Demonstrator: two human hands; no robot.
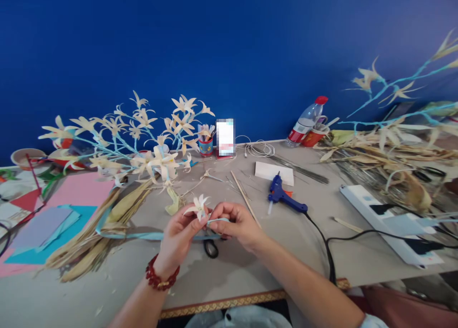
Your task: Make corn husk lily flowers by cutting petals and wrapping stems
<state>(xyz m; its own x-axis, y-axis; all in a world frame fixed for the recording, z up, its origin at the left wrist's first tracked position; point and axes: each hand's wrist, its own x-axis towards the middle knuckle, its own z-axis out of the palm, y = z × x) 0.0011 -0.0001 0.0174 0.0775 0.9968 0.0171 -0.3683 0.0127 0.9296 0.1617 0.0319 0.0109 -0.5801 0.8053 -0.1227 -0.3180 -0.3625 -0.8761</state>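
My left hand [186, 226] pinches the base of a cream-coloured handmade flower [199, 206], its thin petals spread upward. Close beside it, my right hand [234, 221] has its fingers closed on a light blue strip [218, 220] that meets the flower's base. Another stretch of pale blue tape [143, 235] runs along the table to the left, passing behind my left wrist. Under my hands shows a black scissors handle [211, 248]; its blades are hidden. Dried corn husks [84, 242] lie left of my left hand.
Branches of finished flowers [136, 137] stand at back left. A blue glue gun [286, 194] lies on the right, its cord trailing to a white power strip [379, 223]. Behind are a phone [225, 137], a plastic bottle [306, 122], and wires [304, 170]. Coloured paper [82, 232] lies left.
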